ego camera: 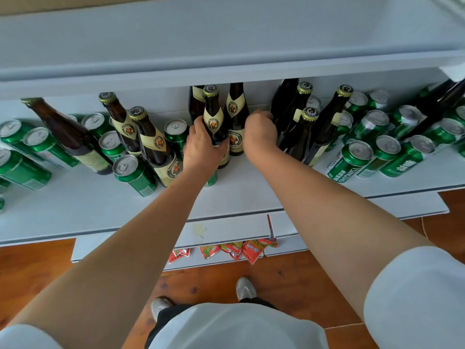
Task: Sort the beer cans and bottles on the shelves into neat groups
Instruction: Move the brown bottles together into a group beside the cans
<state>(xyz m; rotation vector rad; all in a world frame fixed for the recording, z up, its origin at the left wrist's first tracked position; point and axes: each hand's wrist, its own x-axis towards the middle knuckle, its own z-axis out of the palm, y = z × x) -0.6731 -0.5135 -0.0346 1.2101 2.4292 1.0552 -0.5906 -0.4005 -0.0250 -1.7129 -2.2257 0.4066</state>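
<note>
Brown beer bottles with cream labels and green cans stand mixed on a white shelf (241, 192). My left hand (203, 147) is wrapped around the body of one upright brown bottle (212, 112) at the shelf's middle. Beside it stands another labelled bottle (236, 117). My right hand (260, 133) is curled around the lower part of a dark bottle (284, 102) at the left edge of a bottle cluster (308, 127). More bottles (148, 137) lean at the left among green cans (133, 175). A group of green cans (377, 152) fills the right side.
An upper white shelf (226, 54) overhangs the bottle tops. Below, a lower shelf holds red snack packets (239, 249). The floor is brown wood, with my shoes (245, 288) on it. The front strip of the middle shelf is bare.
</note>
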